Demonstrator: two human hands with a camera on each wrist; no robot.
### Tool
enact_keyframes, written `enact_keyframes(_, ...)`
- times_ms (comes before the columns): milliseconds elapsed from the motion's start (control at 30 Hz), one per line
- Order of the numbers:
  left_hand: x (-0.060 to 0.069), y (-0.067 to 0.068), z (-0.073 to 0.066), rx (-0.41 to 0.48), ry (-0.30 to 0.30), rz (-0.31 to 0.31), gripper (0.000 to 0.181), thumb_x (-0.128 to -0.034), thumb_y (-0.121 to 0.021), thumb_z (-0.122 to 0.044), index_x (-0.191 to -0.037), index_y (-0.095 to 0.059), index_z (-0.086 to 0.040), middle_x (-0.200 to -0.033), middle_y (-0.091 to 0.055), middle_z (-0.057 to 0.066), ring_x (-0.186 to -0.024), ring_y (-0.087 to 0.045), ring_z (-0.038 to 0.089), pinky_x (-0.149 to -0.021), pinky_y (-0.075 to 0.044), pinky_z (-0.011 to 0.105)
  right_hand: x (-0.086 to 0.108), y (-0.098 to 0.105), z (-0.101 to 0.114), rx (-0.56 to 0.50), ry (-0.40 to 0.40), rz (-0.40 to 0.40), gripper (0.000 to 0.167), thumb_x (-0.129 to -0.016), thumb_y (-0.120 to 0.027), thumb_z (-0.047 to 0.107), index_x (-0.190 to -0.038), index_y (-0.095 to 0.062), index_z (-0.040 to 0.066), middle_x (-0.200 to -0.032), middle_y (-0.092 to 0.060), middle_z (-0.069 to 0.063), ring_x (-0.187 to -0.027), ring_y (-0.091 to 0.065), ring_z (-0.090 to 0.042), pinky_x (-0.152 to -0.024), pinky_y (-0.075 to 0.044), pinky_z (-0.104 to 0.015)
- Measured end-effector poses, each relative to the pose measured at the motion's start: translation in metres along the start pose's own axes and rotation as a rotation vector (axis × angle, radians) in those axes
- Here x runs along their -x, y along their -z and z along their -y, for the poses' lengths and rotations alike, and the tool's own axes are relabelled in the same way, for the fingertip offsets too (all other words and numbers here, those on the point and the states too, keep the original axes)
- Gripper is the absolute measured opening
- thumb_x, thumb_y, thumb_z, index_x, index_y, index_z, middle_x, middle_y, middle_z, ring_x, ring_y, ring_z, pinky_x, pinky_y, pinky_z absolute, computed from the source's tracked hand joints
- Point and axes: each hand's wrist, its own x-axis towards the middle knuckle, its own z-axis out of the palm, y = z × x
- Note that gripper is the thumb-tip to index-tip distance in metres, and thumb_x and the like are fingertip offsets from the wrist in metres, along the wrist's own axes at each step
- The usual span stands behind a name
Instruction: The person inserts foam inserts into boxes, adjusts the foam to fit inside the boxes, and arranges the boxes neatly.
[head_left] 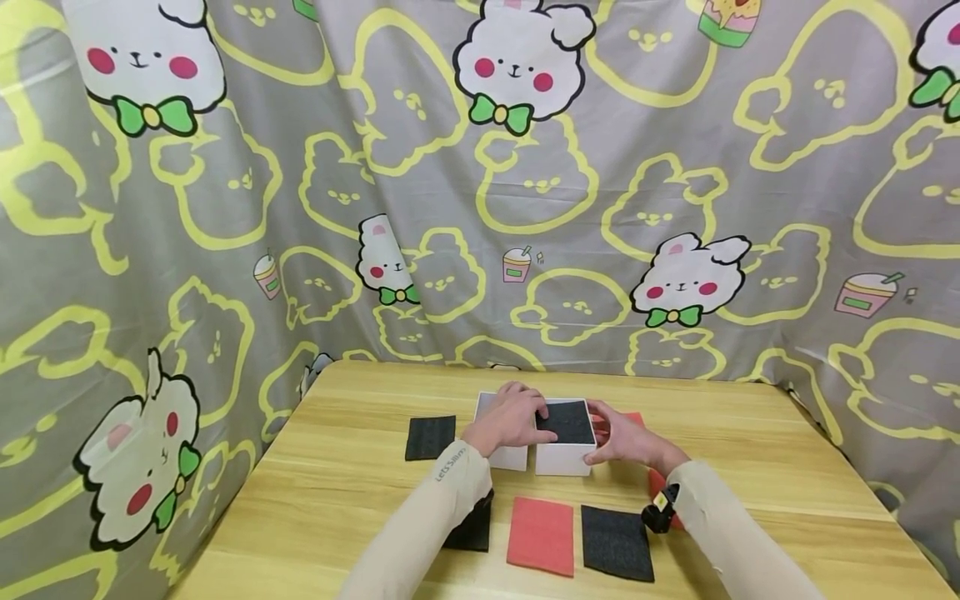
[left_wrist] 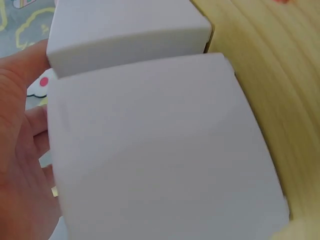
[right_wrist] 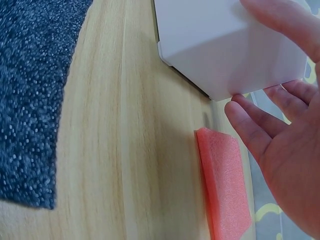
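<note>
Two white open boxes stand side by side: the left box (head_left: 512,457) and the right box (head_left: 564,461). A black foam sheet (head_left: 572,422) lies in the right box, near its top. My left hand (head_left: 512,419) reaches over the left box, its thumb and fingertips spread on the left part of that sheet. Box walls hide some of its fingers in the left wrist view. My right hand (head_left: 628,437) holds the right box at its right side, thumb at the front corner and fingers farther back. The right wrist view shows those fingers (right_wrist: 250,125) beside the box's wall.
In front of the boxes lie a red foam sheet (head_left: 540,536), a black sheet (head_left: 617,542) and another black sheet (head_left: 472,531) partly under my left forearm. One more black sheet (head_left: 431,437) lies left. Red foam (head_left: 657,482) shows near my right forearm. A patterned curtain (head_left: 555,192) surrounds the table.
</note>
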Motion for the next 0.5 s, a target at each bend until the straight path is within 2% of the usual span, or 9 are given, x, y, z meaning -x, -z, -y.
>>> enact_keyframes(200,-0.011,-0.007,-0.009,0.021,-0.042,-0.004,0.05,-0.0847,-0.058,-0.06,-0.117,-0.066,-0.023,-0.126,-0.057,-0.007,-0.12,-0.045,0.018,-0.107,-0.026,0.036,0.001,-0.001,0.0,-0.013,0.004,0.022,0.106,-0.072,-0.083,0.01,-0.147,-0.01,-0.005,-0.141,-0.032,-0.032,-0.123,-0.043,-0.042,-0.095,-0.042,-0.045)
enact_keyframes(500,-0.023,-0.011,-0.018,0.057,-0.061,-0.011,0.056,-0.0831,-0.061,-0.059,-0.121,-0.065,-0.019,-0.127,-0.058,-0.005,-0.119,-0.046,0.018,-0.102,-0.033,0.033,0.0,0.0,0.0,-0.019,0.022,0.033,0.105,-0.073,-0.082,0.007,-0.147,-0.009,-0.005,-0.141,-0.032,-0.032,-0.124,-0.042,-0.042,-0.094,-0.043,-0.043)
